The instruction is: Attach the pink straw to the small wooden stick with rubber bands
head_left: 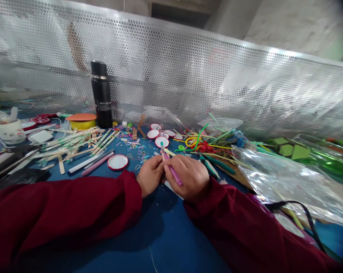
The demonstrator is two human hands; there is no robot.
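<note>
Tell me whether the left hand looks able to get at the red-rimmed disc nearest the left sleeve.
Probably yes: the red-rimmed disc lies on the blue table near the left hand, nothing seen covering it. But that hand is up against the right hand and may need freeing first.

A slim pink pen-like tool [176,176] is slanting above the middle of the blue desk [157,242], its rounded rear end pointing toward the near right corner. The right fingers [174,163] are gripping it and hiding its middle. A narrow pale piece with a teal tip [162,145] is showing beyond them, pointing toward the far edge; whether the two are joining stays hidden.
</note>
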